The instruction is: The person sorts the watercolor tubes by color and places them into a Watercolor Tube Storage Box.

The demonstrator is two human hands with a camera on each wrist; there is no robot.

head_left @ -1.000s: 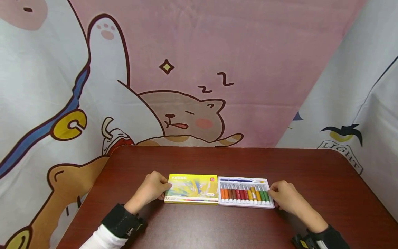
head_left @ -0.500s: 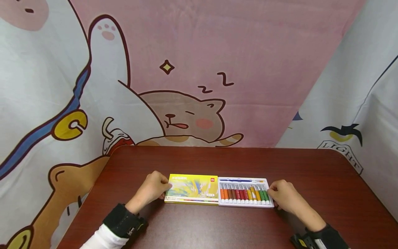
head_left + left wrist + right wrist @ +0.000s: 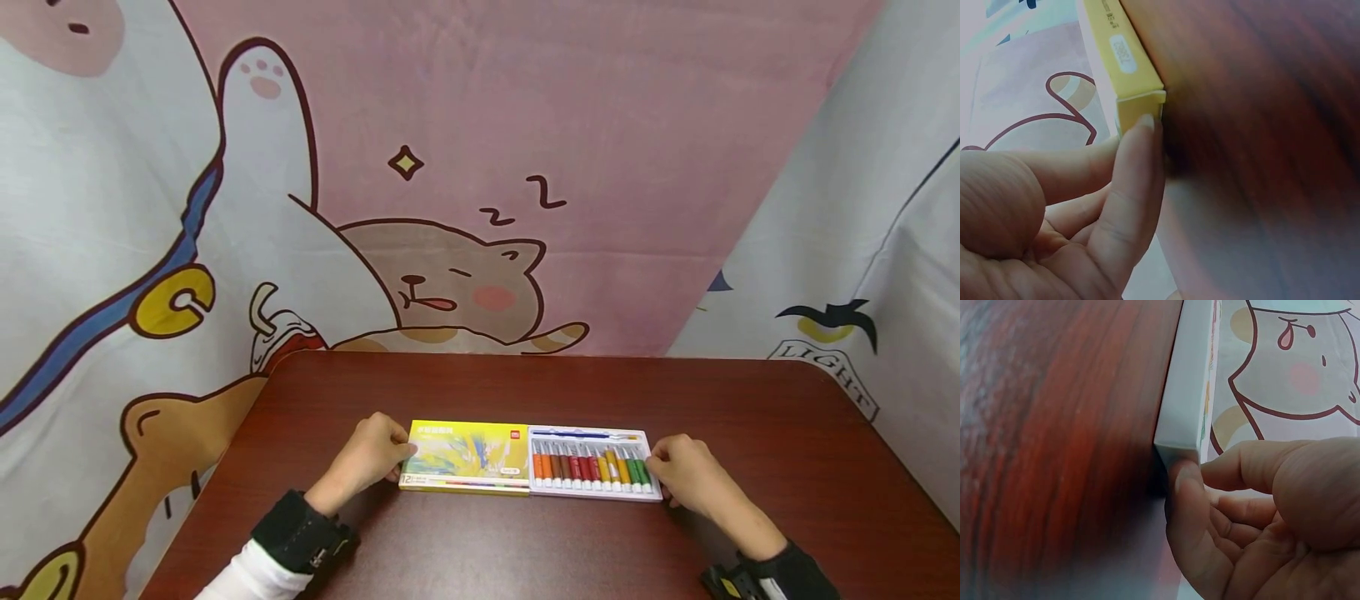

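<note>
A yellow paint box sleeve [image 3: 465, 458] with a printed cover lies on the table. Against its right end sits a white tray [image 3: 596, 493] holding a row of coloured paint tubes [image 3: 591, 468] and a blue-handled paintbrush [image 3: 573, 434]. My left hand [image 3: 372, 454] pinches the left end of the sleeve; in the left wrist view, a fingertip presses the yellow end face [image 3: 1134, 111]. At the other side, my right hand [image 3: 688, 473] pinches the tray's right end, and the right wrist view shows the fingers at its white corner [image 3: 1179, 447]. The seam between sleeve and tray is narrow.
The dark red-brown wooden table [image 3: 510, 550] extends around the box. Behind it hangs a cartoon-printed cloth [image 3: 637, 167], with further white cloth at the right side. Black bands [image 3: 300, 533] are worn on both wrists.
</note>
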